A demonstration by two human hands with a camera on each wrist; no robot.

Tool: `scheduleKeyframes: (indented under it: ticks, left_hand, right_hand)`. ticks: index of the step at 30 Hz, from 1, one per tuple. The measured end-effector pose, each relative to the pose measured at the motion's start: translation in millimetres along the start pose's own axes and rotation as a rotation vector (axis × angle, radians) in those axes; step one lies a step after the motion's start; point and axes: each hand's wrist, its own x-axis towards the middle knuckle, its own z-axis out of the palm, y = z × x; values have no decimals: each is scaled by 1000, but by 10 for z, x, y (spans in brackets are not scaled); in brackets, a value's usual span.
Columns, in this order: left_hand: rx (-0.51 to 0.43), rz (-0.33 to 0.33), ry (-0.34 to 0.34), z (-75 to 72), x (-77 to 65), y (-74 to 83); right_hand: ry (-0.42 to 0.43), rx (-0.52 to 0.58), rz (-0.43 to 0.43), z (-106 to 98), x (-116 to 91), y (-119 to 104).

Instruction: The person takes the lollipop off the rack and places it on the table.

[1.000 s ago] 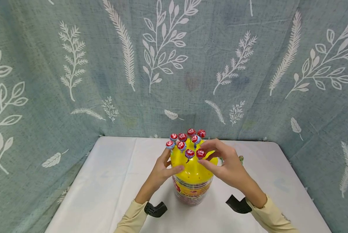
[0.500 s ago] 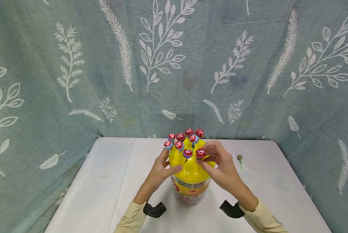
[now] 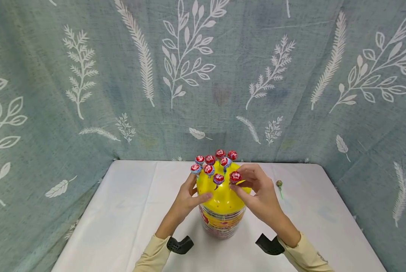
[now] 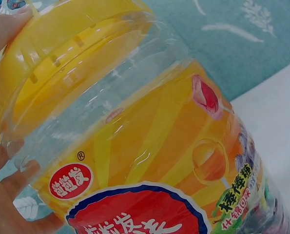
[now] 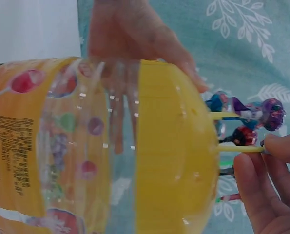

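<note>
A clear plastic jar (image 3: 219, 228) with an orange label and a domed yellow lid (image 3: 223, 200) stands upright. My left hand (image 3: 184, 200) holds its left side, thumb on the lid and fingers behind. My right hand (image 3: 262, 194) pinches a red-wrapped lollipop (image 3: 235, 177) over the lid's right part. In the right wrist view its yellow stick (image 5: 240, 149) runs from the lid to the fingertips, which hide the candy head. Several other lollipops (image 3: 209, 170) with red, blue and purple wrappers stand in the lid, left of and behind the held one.
A lollipop with a green stick (image 3: 279, 184) lies on the white tablecloth (image 3: 128, 211), right of the jar. Small holes mark the lid's front. Beyond the table's back edge hangs a teal leaf-patterned curtain (image 3: 203, 124).
The view has shifted slightly. My right hand has moved left and uncovered the lollipop lying on the table. The held lollipop has moved a little right relative to the lid; the left hand keeps its hold.
</note>
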Motion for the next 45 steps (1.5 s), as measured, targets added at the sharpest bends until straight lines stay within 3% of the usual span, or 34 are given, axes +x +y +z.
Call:
scheduleKeyframes:
  ticks: [5,13,20,35,45]
  left_hand:
    - [-5,-15,-8,-2,0,21]
    - [-9,-10,-18,23,-59,278]
    - [-1,4,5,-3,-12,8]
    - [8,18,7,4,-10,2]
    - [-9,4,2,-5,-9,-3]
  right_hand:
    - [40,-10,1,-39,25,-47]
    - [65,-41,-11,-148,27,-38]
    - [84,-83,-17,-279,11,10]
    - [67,-135,34,-514,-51,139]
    - [100,-196,71,-627,-89,180]
